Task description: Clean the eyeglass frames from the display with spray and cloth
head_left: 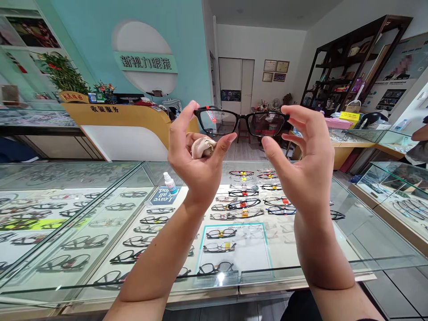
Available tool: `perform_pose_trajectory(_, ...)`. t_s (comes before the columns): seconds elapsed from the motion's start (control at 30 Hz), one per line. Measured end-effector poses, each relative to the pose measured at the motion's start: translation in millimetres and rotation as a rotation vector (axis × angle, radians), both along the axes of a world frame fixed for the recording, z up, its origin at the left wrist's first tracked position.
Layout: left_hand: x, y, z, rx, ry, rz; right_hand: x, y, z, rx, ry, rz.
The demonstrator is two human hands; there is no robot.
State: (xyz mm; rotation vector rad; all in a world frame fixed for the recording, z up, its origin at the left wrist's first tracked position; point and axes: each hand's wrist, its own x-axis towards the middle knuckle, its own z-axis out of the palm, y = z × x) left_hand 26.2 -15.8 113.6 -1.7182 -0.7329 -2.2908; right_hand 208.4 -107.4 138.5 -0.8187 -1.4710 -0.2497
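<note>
Black-framed eyeglasses are raised in front of me above the glass counter, with a red mark on each lens. My left hand grips their left end between forefinger and thumb. Tucked into that same palm is a crumpled pale cloth. At the other end, the fingertips of my right hand hold the frame near its right corner, the thumb just under the lower rim. A small white spray bottle with a blue label stands on the counter beyond my left forearm.
Below my arms is a glass display case with rows of eyeglasses. More display cases stand left and right. A yellow-and-white service desk is farther back, and a person's arm shows at the right edge.
</note>
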Motion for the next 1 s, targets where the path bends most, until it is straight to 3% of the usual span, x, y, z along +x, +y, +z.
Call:
perform_pose_trajectory(0.23, 2.2, -10.9, 1.1, 0.059, 0.024, 0.167, -0.1, 2.6, 2.5, -0.002, 0.056, -0.013)
perform_pose_trajectory(0.33, 3.7, -10.3, 0.4, 0.107, 0.026, 0.161, -0.9, 3.8, 2.7, 0.069, 0.123, 0.043)
perform_pose_trajectory(0.47, 4.0, -5.9, -1.2, 0.110, -0.002, 0.163, -1.2, 2.4, 1.4, 0.012, 0.080, -0.073)
perform_pose_trajectory(0.53, 4.0, -4.7, -1.4, 0.080, 0.014, 0.177, -0.4, 3.0, 0.9, 0.024, 0.089, -0.053)
perform_pose_trajectory(0.63, 4.4, -2.6, -1.3, 0.060, 0.048, 0.111, 1.8, 7.2, 0.9, 0.056, 0.143, 0.060)
perform_pose_trajectory(0.8, 4.4, 7.2, -5.8, -0.003, 0.075, -0.112, 5.2, 17.3, 0.4, 0.092, 0.206, 0.224)
perform_pose_trajectory(1.0, 3.8, 18.2, -14.8, -0.066, 0.114, -0.206, 8.9, 24.1, -3.8, 0.093, 0.139, 0.265)
